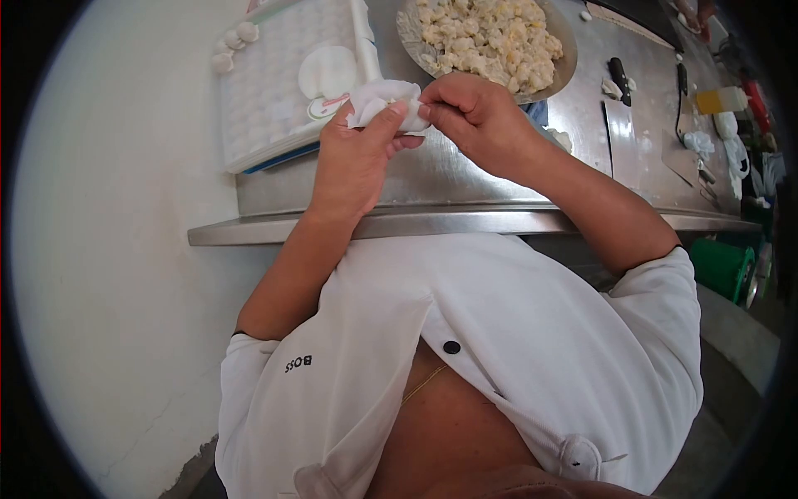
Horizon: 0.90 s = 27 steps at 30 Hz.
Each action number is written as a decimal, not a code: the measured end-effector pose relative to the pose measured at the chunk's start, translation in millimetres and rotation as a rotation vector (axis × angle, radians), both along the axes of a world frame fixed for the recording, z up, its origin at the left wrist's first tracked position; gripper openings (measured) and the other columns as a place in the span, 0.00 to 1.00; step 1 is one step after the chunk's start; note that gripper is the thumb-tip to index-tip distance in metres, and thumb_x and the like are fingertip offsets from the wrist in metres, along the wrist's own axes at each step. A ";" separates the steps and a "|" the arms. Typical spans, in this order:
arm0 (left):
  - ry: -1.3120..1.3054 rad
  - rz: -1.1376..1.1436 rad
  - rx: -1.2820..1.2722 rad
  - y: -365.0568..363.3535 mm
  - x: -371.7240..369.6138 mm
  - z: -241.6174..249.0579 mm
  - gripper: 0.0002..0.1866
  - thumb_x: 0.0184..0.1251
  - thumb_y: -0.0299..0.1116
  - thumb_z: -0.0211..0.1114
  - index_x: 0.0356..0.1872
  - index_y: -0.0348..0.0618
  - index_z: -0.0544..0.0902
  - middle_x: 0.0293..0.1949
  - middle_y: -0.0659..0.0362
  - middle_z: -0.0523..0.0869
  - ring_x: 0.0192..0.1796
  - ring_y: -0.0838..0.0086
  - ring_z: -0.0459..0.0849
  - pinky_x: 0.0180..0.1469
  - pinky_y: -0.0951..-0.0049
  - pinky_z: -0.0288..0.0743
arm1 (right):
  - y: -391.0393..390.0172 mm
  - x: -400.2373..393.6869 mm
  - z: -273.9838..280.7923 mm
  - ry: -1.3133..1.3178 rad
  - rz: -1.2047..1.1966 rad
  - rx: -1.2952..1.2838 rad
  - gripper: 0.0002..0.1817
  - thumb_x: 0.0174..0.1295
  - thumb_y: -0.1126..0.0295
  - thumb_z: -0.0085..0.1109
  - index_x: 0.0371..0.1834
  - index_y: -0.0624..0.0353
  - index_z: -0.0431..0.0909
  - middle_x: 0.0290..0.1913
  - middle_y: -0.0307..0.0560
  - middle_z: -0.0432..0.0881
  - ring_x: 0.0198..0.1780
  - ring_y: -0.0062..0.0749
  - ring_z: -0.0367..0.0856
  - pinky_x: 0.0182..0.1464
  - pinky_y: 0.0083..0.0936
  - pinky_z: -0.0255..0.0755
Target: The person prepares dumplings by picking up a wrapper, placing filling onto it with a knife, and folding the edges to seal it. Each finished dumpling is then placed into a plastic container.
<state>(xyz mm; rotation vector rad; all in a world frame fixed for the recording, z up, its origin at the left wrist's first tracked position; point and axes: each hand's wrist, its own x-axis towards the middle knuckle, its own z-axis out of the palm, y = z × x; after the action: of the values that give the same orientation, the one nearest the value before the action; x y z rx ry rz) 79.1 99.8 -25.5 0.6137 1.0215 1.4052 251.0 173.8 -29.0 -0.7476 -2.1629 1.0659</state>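
A thin white wrapper (387, 89) is held over the steel counter's front part. My left hand (357, 158) cups it from the left, with the thumb pressed on top. At its right edge, my right hand (482, 121) pinches the wrapper between thumb and fingertips. Whatever lies inside the folds is mostly hidden. Just behind my right hand is a large metal bowl (569, 54) of pale, chunky filling (499, 41). To the left, a white tray (366, 41) carries a round stack of white wrappers (327, 71) and a few small whitish pieces (235, 46) at its far left.
Right of the bowl, a black-handled cleaver (619, 125) lies on the counter (432, 179). Farther right are another black-handled tool (682, 81), a bottle of yellow liquid (720, 101) and plastic bags (736, 154). A wall (125, 208) stands at the left; a green container (720, 268) sits lower right.
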 end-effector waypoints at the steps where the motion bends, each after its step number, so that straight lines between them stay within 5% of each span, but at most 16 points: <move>1: 0.025 0.004 -0.003 -0.2 1.1 0.8 0.15 0.68 0.28 0.66 0.53 0.35 0.78 0.46 0.57 0.85 0.46 0.73 0.85 0.43 0.68 0.85 | -1.0 -0.7 -0.1 0.000 0.000 -0.001 0.07 0.70 0.72 0.56 0.44 0.63 0.79 0.32 0.35 0.77 0.32 0.18 0.72 0.35 0.18 0.69; 3: 0.051 0.007 -0.006 -0.3 1.6 0.5 0.15 0.68 0.28 0.66 0.53 0.34 0.78 0.47 0.56 0.85 0.46 0.73 0.85 0.43 0.68 0.85 | -4.4 -2.8 0.3 0.076 -0.067 -0.286 0.06 0.69 0.72 0.57 0.42 0.63 0.80 0.32 0.37 0.77 0.33 0.19 0.73 0.36 0.19 0.69; 6: 0.048 0.000 -0.009 0.1 -0.4 -2.3 0.15 0.68 0.29 0.66 0.52 0.34 0.78 0.47 0.56 0.85 0.46 0.73 0.84 0.43 0.69 0.85 | -2.8 -1.8 10.7 -0.001 -0.034 -0.322 0.06 0.68 0.72 0.58 0.41 0.64 0.80 0.33 0.40 0.77 0.34 0.21 0.74 0.37 0.21 0.70; 15: 0.121 -0.016 -0.022 -0.7 -1.3 -7.0 0.15 0.71 0.28 0.63 0.55 0.34 0.76 0.47 0.54 0.84 0.44 0.68 0.86 0.43 0.65 0.85 | 0.3 -0.4 -6.0 -0.027 -0.010 0.038 0.06 0.68 0.72 0.58 0.41 0.65 0.80 0.33 0.43 0.78 0.34 0.24 0.75 0.38 0.23 0.72; 18: 0.139 -0.060 -0.023 -2.1 -4.2 -10.1 0.18 0.71 0.29 0.62 0.58 0.33 0.74 0.48 0.53 0.84 0.44 0.66 0.87 0.43 0.66 0.85 | -6.0 -3.0 2.2 -0.020 -0.077 -0.258 0.07 0.68 0.72 0.58 0.42 0.65 0.80 0.34 0.44 0.79 0.35 0.26 0.77 0.39 0.25 0.72; 22: 0.139 -0.082 -0.037 -1.6 -3.5 -5.6 0.18 0.72 0.28 0.62 0.58 0.31 0.72 0.47 0.51 0.85 0.43 0.62 0.88 0.43 0.65 0.85 | -0.8 -1.5 -1.8 -0.038 -0.007 -0.098 0.07 0.68 0.72 0.58 0.42 0.64 0.81 0.34 0.44 0.79 0.35 0.26 0.77 0.39 0.25 0.72; 24: 0.129 -0.069 -0.050 -0.8 -3.7 -5.4 0.18 0.72 0.28 0.62 0.57 0.30 0.72 0.47 0.50 0.85 0.42 0.61 0.88 0.43 0.65 0.85 | -0.6 -2.7 -2.2 0.008 -0.040 -0.078 0.08 0.63 0.70 0.59 0.38 0.64 0.81 0.31 0.55 0.81 0.33 0.48 0.81 0.38 0.36 0.74; 27: 0.093 -0.036 -0.035 -0.1 -4.6 -6.1 0.17 0.71 0.28 0.62 0.56 0.29 0.74 0.46 0.50 0.85 0.42 0.60 0.89 0.42 0.65 0.85 | 0.4 -2.4 -4.1 0.006 -0.018 -0.032 0.08 0.63 0.70 0.58 0.37 0.64 0.81 0.31 0.55 0.81 0.33 0.48 0.81 0.38 0.36 0.74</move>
<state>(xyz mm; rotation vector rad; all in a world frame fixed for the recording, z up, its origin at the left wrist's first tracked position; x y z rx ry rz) 74.5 99.7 -31.6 0.6738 1.1014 1.3343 248.6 174.2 -33.1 -0.7758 -2.1348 1.0949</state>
